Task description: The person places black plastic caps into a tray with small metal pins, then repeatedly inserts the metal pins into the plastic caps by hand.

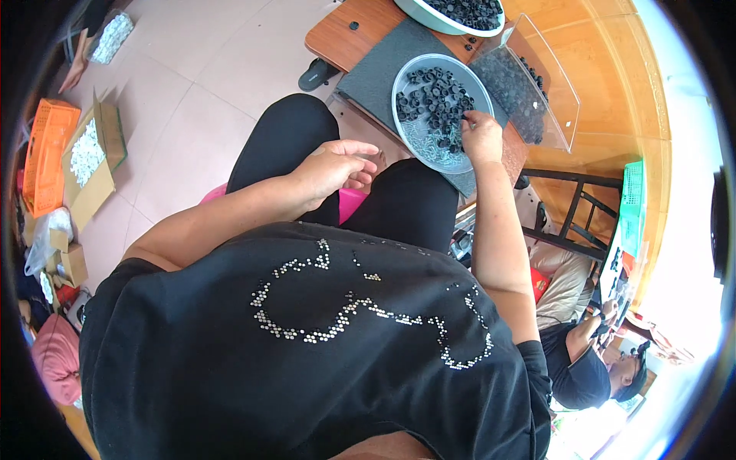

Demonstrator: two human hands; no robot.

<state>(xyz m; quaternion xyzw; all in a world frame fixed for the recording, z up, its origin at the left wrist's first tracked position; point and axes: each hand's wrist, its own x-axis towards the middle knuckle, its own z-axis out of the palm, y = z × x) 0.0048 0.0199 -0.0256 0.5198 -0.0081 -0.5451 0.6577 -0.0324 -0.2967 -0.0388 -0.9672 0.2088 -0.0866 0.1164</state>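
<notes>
A round clear basin (399,123) holds many small black plastic parts (437,96), knob-like in shape, along with a layer of small clear pieces (429,142). Over its right rim reaches my right hand (483,138), fingers pinched together at a small black part. The fingertips partly hide that part. My left hand (337,169) hovers above my lap, left of the basin, with its fingers stretched out and nothing visible in them. Beneath the basin lies a dark grey mat (387,65) on a brown wooden table (337,34).
A pale green basin (429,21) of black parts stands at the back. A clear acrylic panel (548,92) rises at the table's right, with more black parts behind it. An orange crate (50,157) and an open carton (96,180) sit on the left floor. Another person (583,360) works at right.
</notes>
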